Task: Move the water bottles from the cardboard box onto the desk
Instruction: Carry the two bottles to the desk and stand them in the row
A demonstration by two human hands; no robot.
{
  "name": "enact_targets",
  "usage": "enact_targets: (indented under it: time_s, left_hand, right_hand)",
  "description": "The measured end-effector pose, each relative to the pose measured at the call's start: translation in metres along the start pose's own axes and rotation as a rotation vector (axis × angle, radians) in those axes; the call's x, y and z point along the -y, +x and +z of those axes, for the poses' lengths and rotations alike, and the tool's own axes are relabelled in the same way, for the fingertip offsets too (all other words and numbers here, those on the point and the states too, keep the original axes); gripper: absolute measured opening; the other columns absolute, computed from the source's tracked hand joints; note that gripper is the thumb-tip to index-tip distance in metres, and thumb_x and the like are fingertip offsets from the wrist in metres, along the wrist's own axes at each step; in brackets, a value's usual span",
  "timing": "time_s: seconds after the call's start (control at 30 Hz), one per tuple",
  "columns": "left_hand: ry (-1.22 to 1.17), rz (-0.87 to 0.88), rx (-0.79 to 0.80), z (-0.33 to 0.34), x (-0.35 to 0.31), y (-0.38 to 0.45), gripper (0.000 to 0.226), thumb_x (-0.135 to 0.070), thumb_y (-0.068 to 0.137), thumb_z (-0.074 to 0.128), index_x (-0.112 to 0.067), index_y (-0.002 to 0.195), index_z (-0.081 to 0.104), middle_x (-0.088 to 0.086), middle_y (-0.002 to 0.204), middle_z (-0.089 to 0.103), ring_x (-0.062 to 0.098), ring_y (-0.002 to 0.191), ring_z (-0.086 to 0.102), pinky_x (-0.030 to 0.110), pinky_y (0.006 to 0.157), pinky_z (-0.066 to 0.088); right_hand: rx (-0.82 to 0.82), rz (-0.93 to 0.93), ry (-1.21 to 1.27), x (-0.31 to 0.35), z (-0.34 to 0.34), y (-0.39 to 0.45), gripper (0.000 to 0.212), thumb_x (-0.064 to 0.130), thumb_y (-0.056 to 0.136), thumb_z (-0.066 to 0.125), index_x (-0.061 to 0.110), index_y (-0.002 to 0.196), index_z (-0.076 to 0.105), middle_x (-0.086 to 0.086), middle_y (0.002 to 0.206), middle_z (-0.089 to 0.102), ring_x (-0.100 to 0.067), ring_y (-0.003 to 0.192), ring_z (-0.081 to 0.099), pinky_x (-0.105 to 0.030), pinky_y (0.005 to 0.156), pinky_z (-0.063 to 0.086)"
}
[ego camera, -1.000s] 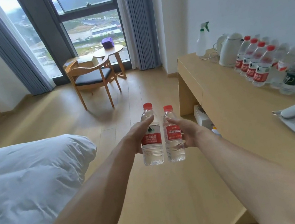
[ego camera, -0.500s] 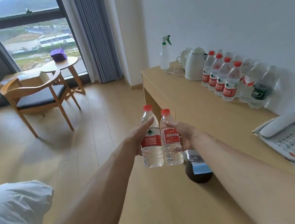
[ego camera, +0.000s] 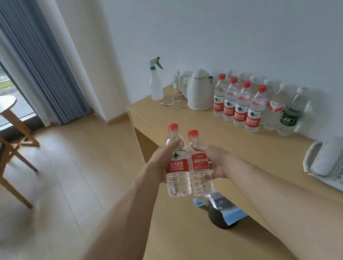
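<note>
Left hand grips taller bottle; right hand grips shorter bottle. Both upright, touching, held in air off tabletop near edge. Row of bottles on tabletop by wall, beside kettle.

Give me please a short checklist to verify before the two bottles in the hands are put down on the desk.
1. Left hand grips the left bottle firmly: ok.
2. Right hand grips the right bottle firmly: ok.
3. Both bottles upright, red caps on: ok.
4. Free desk surface in front of the bottle row: ok.
5. Kettle cord away from the landing spot: ok, it lies near the far end.
6. Bottles already over the desk top: cannot tell from this one view.
</note>
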State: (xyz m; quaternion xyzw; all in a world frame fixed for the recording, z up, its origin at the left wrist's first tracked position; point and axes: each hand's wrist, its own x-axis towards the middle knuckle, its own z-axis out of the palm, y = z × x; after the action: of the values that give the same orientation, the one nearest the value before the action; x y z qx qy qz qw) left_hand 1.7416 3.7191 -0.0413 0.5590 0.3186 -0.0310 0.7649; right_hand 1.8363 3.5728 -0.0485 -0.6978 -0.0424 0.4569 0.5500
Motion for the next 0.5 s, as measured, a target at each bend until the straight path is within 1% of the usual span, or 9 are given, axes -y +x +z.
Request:
enact_targets:
  time_s: [0.03,0.13,0.17,0.23,0.3,0.33,0.43,0.47,0.5]
  left_hand:
    - [-0.002,-0.015,0.024,0.001,-0.004,0.008,0.064,-0.052,0.09,0.068,-0.007,0.134,0.054,0.025,0.124,0.067,0.041,0.111,0.067,0.055,0.101,0.052]
    - [-0.002,-0.042,0.097,0.005,-0.015,0.037,0.066,-0.052,0.092,0.066,-0.006,0.137,0.052,0.024,0.125,0.067,0.04,0.11,0.068,0.053,0.099,0.053]
    - [-0.004,-0.058,0.126,0.008,-0.017,0.047,0.067,-0.052,0.093,0.065,-0.005,0.139,0.051,0.024,0.125,0.067,0.039,0.108,0.068,0.052,0.099,0.053]
    - [0.001,-0.102,0.183,0.016,-0.023,0.064,0.07,-0.053,0.094,0.063,-0.004,0.142,0.047,0.024,0.123,0.066,0.038,0.101,0.069,0.052,0.097,0.053]
    - [0.025,-0.124,0.209,0.027,-0.027,0.083,0.072,-0.053,0.094,0.062,-0.005,0.144,0.045,0.026,0.126,0.065,0.038,0.1,0.068,0.051,0.095,0.053]
    - [0.046,-0.13,0.213,0.033,-0.03,0.092,0.073,-0.054,0.093,0.062,-0.005,0.145,0.045,0.026,0.128,0.064,0.037,0.101,0.067,0.05,0.092,0.055]
    - [0.099,-0.137,0.221,0.053,-0.038,0.118,0.076,-0.057,0.091,0.063,-0.008,0.145,0.043,0.025,0.128,0.065,0.036,0.095,0.07,0.043,0.071,0.061]
    - [0.115,-0.134,0.216,0.059,-0.04,0.127,0.076,-0.057,0.09,0.064,-0.009,0.145,0.043,0.025,0.127,0.066,0.037,0.098,0.071,0.043,0.071,0.061]
    - [0.137,-0.125,0.206,0.066,-0.042,0.136,0.075,-0.057,0.089,0.066,-0.01,0.143,0.044,0.024,0.125,0.067,0.038,0.102,0.071,0.045,0.073,0.061]
  right_hand:
    - [-0.022,0.001,0.005,0.003,-0.003,0.005,0.045,0.052,0.093,0.061,0.017,0.12,0.066,-0.01,0.107,0.075,-0.028,0.101,0.07,-0.05,0.088,0.056]
    - [-0.065,0.002,0.037,0.013,-0.013,0.017,0.046,0.051,0.093,0.062,0.017,0.123,0.065,-0.01,0.111,0.074,-0.027,0.102,0.07,-0.047,0.085,0.055]
    - [-0.08,0.008,0.052,0.015,-0.017,0.02,0.046,0.051,0.093,0.062,0.017,0.123,0.065,-0.011,0.112,0.074,-0.027,0.103,0.069,-0.047,0.087,0.055]
    - [-0.115,0.011,0.077,0.018,-0.028,0.027,0.046,0.051,0.093,0.062,0.016,0.123,0.065,-0.01,0.109,0.074,-0.027,0.102,0.069,-0.047,0.088,0.054]
    - [-0.143,0.008,0.106,0.02,-0.042,0.035,0.045,0.05,0.094,0.061,0.017,0.122,0.066,-0.009,0.105,0.075,-0.026,0.099,0.069,-0.046,0.085,0.055]
    - [-0.154,0.007,0.116,0.02,-0.049,0.039,0.044,0.051,0.094,0.061,0.017,0.123,0.066,-0.008,0.104,0.075,-0.026,0.099,0.069,-0.046,0.085,0.054]
    - [-0.195,0.003,0.136,0.023,-0.072,0.054,0.045,0.053,0.092,0.062,0.019,0.122,0.067,-0.008,0.107,0.075,-0.026,0.102,0.068,-0.05,0.091,0.054]
    - [-0.21,0.009,0.151,0.023,-0.08,0.059,0.045,0.054,0.092,0.063,0.019,0.121,0.067,-0.009,0.109,0.075,-0.027,0.104,0.068,-0.052,0.093,0.054]
    - [-0.22,0.016,0.163,0.024,-0.088,0.064,0.046,0.055,0.091,0.064,0.02,0.12,0.067,-0.009,0.109,0.075,-0.027,0.104,0.069,-0.053,0.094,0.054]
